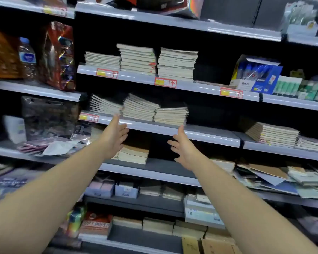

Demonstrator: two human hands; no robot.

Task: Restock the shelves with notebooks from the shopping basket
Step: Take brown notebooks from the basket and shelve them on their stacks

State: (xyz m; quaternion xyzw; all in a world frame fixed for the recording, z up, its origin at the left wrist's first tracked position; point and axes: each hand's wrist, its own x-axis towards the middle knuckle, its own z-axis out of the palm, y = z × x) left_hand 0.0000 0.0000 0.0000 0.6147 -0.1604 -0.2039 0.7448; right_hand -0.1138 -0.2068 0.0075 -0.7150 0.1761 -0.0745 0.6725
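Head view: left hand [116, 136] and right hand [182, 147], both spread and empty, palms facing each other, raised before shelf edge [200, 133]. Just above fingertips: three leaning notebook stacks [140, 109]. Behind left hand, lower: brown-covered notebook pile [134, 154]. Higher up: level notebook piles [138, 59]. Well right of right hand: blue pen box [257, 76]. Well left of left hand: water bottle [27, 59].

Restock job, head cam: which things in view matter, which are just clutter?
Job: left hand and right hand, both open and empty; tilted notebook stacks just above them; level notebook stacks one shelf up.
Clutter: water bottle, blue pen box, copy paper pack.
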